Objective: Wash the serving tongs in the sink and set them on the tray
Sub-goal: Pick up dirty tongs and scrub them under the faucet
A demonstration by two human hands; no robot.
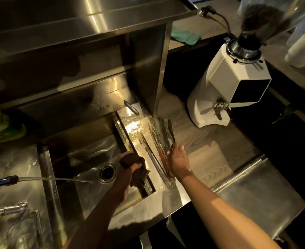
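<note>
Several steel serving tongs point(155, 155) lie side by side on the wet counter strip right of the sink point(87, 159). My right hand point(177, 159) grips the handle of one pair of tongs point(169, 131), whose tips point away from me. My left hand point(130, 169) holds a dark brown sponge point(133, 158) over the sink's right rim. Water streams from the faucet nozzle point(6, 180) at the left into the basin near the drain point(107, 172). Which surface is the tray I cannot tell.
A white coffee grinder point(232, 83) stands on the wooden counter to the right. A small knife point(131, 107) lies behind the tongs. A steel shelf overhangs the sink. A green cloth point(185, 35) lies far back. Glassware sits at lower left.
</note>
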